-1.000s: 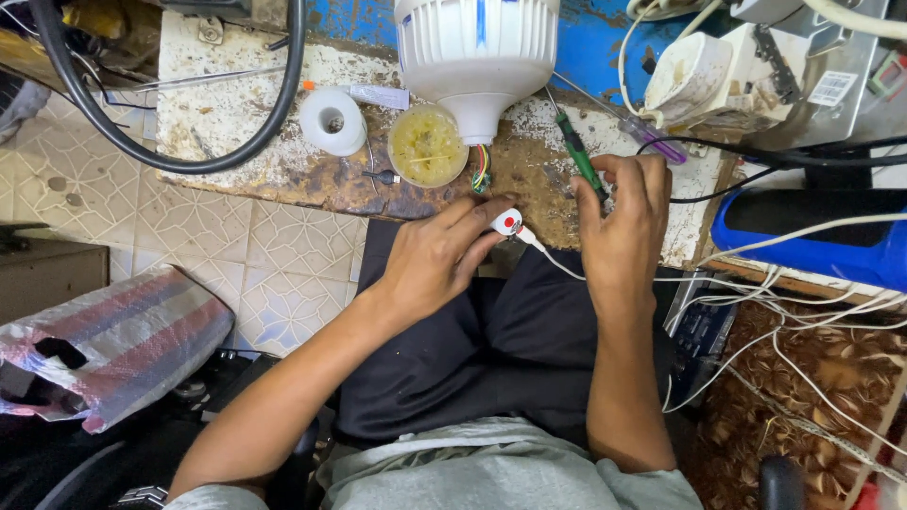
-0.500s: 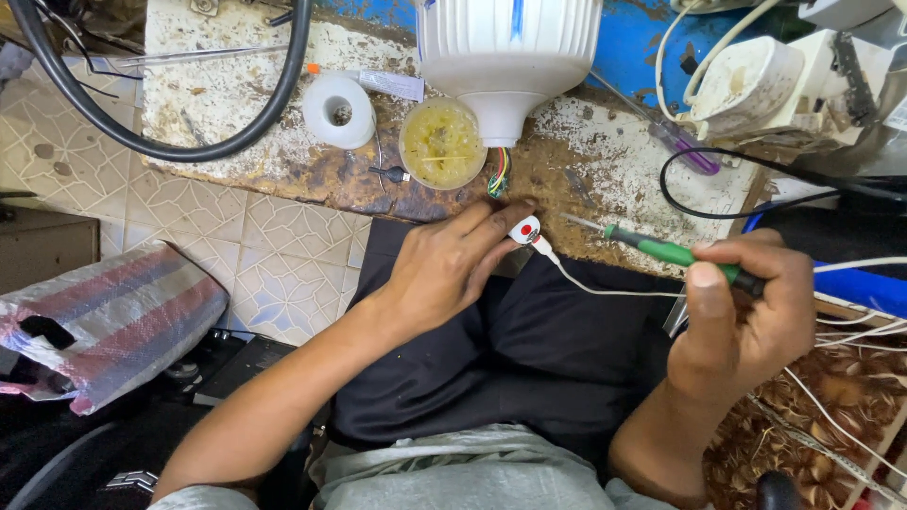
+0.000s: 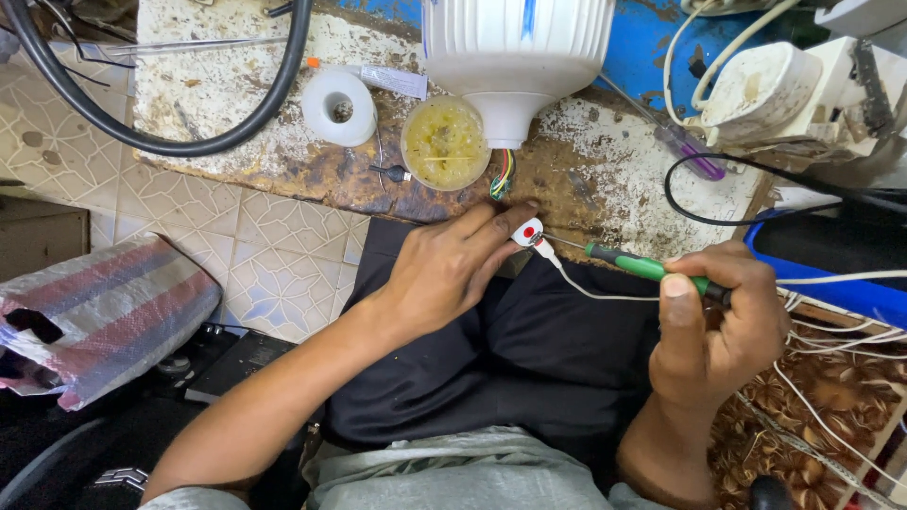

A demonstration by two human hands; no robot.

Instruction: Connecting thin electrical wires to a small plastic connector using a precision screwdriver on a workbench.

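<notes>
A small white switch with a red button [image 3: 528,231] sits pinched at the fingertips of the left hand [image 3: 453,269], at the near edge of the worn surface [image 3: 605,179]. To its right, the right hand [image 3: 723,326] is closed around a green-handled screwdriver [image 3: 638,266], tip aimed at the switch. A white wire [image 3: 590,291] trails between them. The white lamp body [image 3: 515,47] is cut off at the far edge.

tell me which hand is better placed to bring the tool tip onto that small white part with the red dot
Right. The right hand grips the green-handled soldering iron, its tip pointing at the small white part. The left hand pins that part with its fingertips, so it looks occupied.
</notes>
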